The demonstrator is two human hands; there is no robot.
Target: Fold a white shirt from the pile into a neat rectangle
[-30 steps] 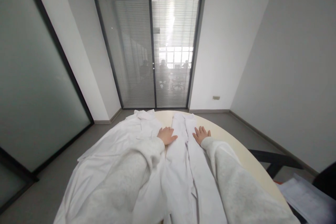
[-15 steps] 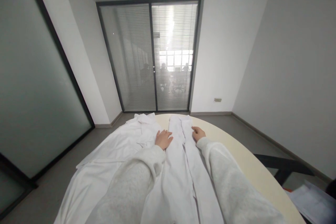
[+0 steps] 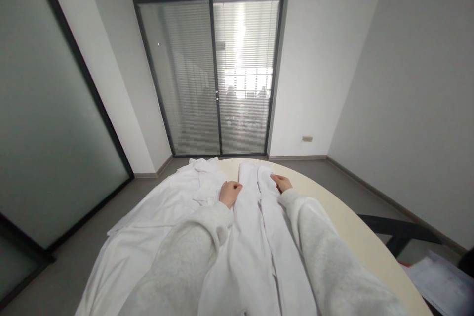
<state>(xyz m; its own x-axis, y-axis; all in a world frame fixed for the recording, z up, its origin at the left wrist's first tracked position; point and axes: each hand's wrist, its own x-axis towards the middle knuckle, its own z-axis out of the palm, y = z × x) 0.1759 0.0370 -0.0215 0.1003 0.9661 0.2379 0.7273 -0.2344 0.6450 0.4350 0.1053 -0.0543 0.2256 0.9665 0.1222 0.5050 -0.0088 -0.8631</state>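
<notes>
A white garment, perhaps a coat or shirt, lies lengthwise over the table, with a long slit or fold line running down its right part. My left hand pinches the left edge of this narrow part near its far end. At the opposite edge, my right hand grips the cloth between thumb and fingers. Left of my left hand spreads more white cloth, wrinkled, with a collar-like piece at its far end. Whether both parts belong to one garment I cannot tell. Light grey sleeves cover both my forearms.
The round cream table curves away on the right. Beyond its right edge are a dark chair-like frame and pale papers or a bag. A glass door with blinds stands ahead, and a frosted glass panel at left.
My left hand's spread fingers have drawn together into a pinch on the cloth edge. My right fingers have straightened slightly and now hold the right edge.
</notes>
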